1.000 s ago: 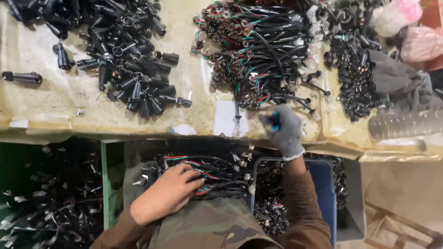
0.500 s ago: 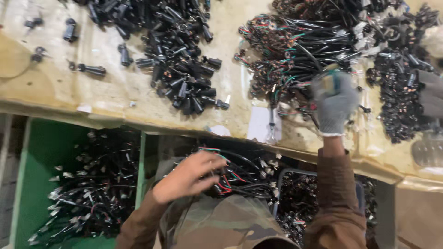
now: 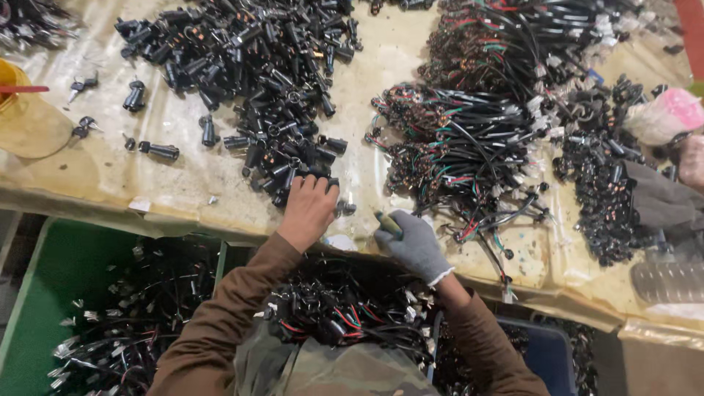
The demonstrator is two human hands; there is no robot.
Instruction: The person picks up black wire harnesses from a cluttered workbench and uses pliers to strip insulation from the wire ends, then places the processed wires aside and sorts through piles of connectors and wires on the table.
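Bare left hand (image 3: 308, 207) rests palm-down on the near edge of the heap of black cylindrical parts (image 3: 249, 81), fingers curled over a few of them; can't tell whether it actually grips one. Right hand (image 3: 413, 242), in a grey glove, is closed around a small dark-green tool handle (image 3: 388, 224), sitting on the plastic-covered table (image 3: 183, 172) just beside the pile of wired connectors (image 3: 469, 147). Below the table edge: a green bin (image 3: 66, 271) with cable pieces at left, a blue bin (image 3: 550, 352) at right, more wire bundles (image 3: 345, 308) on the lap.
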